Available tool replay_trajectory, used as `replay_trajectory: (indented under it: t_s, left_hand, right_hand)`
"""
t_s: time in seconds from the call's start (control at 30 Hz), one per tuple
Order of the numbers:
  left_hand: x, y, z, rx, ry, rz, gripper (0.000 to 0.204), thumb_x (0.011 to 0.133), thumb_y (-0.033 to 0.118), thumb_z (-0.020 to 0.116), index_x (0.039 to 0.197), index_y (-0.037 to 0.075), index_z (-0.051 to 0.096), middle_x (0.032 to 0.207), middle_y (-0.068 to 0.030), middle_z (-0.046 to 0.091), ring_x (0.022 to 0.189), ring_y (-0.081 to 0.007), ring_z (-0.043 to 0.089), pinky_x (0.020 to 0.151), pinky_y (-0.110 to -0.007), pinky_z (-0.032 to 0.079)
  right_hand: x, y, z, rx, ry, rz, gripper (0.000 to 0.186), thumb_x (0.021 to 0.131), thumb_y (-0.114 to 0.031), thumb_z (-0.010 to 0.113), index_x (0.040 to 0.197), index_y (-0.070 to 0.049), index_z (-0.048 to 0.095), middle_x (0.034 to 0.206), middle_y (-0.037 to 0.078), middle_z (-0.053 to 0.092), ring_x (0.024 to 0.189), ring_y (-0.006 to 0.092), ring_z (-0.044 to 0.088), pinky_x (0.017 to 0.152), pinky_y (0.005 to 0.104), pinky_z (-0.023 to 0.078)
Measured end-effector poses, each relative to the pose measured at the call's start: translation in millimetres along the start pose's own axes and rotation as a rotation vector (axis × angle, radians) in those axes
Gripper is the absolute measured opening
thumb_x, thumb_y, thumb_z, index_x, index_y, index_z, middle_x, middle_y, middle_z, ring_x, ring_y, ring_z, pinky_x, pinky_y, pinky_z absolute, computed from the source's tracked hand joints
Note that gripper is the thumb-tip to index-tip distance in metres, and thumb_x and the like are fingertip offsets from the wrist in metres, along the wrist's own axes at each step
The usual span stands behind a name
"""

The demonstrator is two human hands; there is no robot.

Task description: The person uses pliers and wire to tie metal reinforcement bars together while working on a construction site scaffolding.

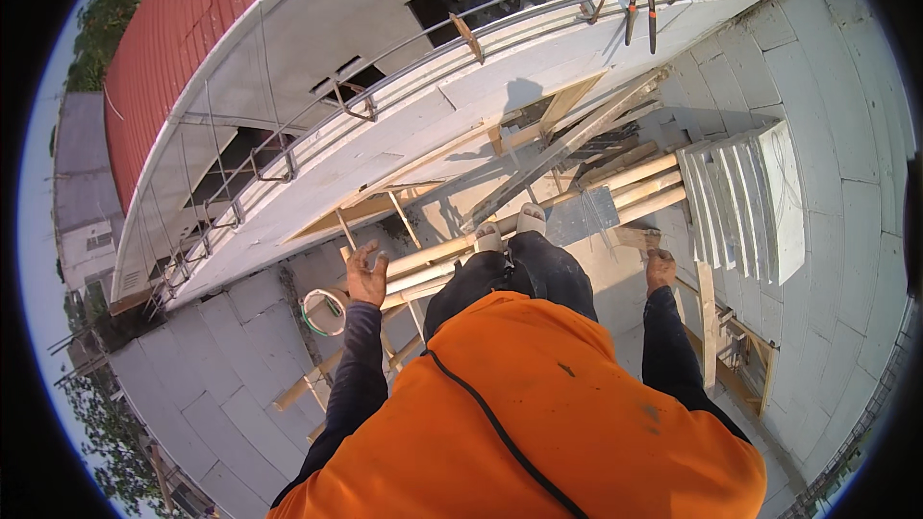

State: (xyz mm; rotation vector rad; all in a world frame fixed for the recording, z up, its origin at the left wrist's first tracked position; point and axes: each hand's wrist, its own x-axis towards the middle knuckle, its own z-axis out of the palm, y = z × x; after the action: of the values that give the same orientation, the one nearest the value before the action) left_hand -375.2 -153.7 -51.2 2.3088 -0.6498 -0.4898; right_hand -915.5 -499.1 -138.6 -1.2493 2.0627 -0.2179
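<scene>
- The orange shirt (538, 404) lies nearest the camera, on the near side of the timber poles (423, 258); dark smudges mark its front, and one black cord (490, 413) runs down it.
- Left hand (365, 274): over the left part of the poles, fingers parted and thumb standing away; whether it touches a pole, I cannot tell.
- Right hand (661, 269): just on the near side of the poles' right end, fingers partly curled near one short wooden board (630, 237); whether it pinches the board, I cannot tell.
- One round pale bucket (310, 319) with a partly green rim sits off the poles' left end, just beside the left hand.
- Three poles show at the right end, where a stack of white slabs (740, 197), at least four, stands.
- One grey sheet (570, 216) lies across the poles, beside two sandalled feet (510, 228).
- One pair of pincers (641, 10) with red-and-black handles hangs on the rebar (423, 38), well beyond the poles.
</scene>
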Motion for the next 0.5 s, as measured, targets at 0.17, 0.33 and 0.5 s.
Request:
replay_trajectory:
  t_s: [0.17,0.33,0.5]
  left_hand:
    - [83,57,13,0.139,0.041,0.310,0.040,0.093,0.027,0.071,0.130,0.011,0.070,0.128,-0.0209,0.067,0.127,-0.0432,0.056,0.114,-0.052,0.041]
    - [156,138,17,0.312,0.270,0.563,0.060,0.092,0.023,0.072,0.145,0.005,0.054,0.146,-0.0193,0.054,0.143,-0.0424,0.041,0.119,-0.052,0.034]
    - [216,155,18,0.466,0.278,0.649,0.081,0.091,0.040,0.076,0.153,-0.001,0.045,0.152,-0.0250,0.048,0.146,-0.0459,0.037,0.122,-0.054,0.030]
  right_hand:
    - [-17,10,-7,0.205,-0.019,0.100,0.049,0.094,-0.038,0.066,0.121,0.003,0.073,0.119,0.024,0.073,0.109,0.0362,0.068,0.097,0.0409,0.050]
    - [-53,-15,-36,0.209,-0.005,0.283,0.048,0.100,-0.042,0.056,0.114,0.001,0.074,0.108,0.019,0.070,0.094,0.0324,0.067,0.082,0.0406,0.056]
    - [-33,-1,-39,0.340,0.060,0.318,0.058,0.103,-0.048,0.046,0.093,0.001,0.074,0.079,0.014,0.068,0.074,0.0307,0.068,0.061,0.0477,0.059]
